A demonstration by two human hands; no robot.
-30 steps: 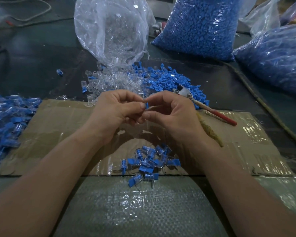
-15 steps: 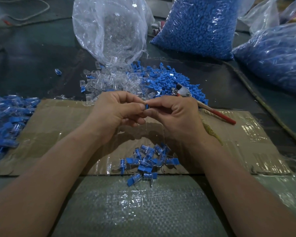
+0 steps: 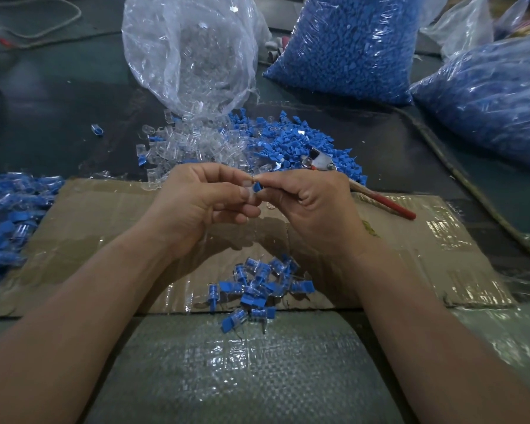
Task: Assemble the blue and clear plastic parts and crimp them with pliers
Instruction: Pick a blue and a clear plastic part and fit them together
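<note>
Over the cardboard (image 3: 441,240), the left hand (image 3: 202,203) pinches a clear part (image 3: 248,191) and the right hand (image 3: 312,206) a blue part (image 3: 257,187), pressing them together; the pliers (image 3: 380,198) lie unused at its far edge; a small assembled pile (image 3: 257,289) sits at its near edge, and heaps of loose parts (image 3: 288,142) await

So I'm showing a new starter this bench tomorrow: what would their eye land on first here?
The bulging bag of blue parts at the back right stands out first, beside a clear bag with clear parts spilled at its mouth. At centre, the left hand and right hand pinch a blue and clear part between them above the cardboard. A small pile of assembled pieces lies nearer the person.
</note>
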